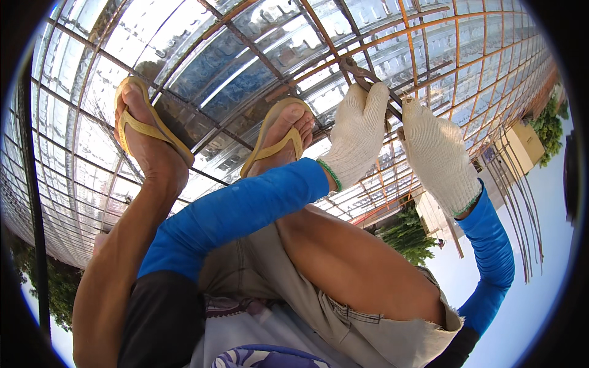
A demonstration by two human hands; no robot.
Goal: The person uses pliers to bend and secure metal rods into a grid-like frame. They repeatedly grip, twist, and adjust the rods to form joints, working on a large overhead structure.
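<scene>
A pair of rusty pincers reaches over the rebar mesh, its jaws against a crossing of two bars. My left hand, in a white knit glove with a green cuff edge, is closed at one handle. My right hand, gloved the same way, is closed around the end of the other handle, fingers curled in. Gloves hide most of both handles. Whether the jaws grip a tie wire is too small to tell.
Under the mesh lies shiny ribbed metal decking. My feet in yellow flip-flops stand on the bars. Long loose bars stick out beyond the edge at right, near a beige building and trees. A dark upright pole stands at left.
</scene>
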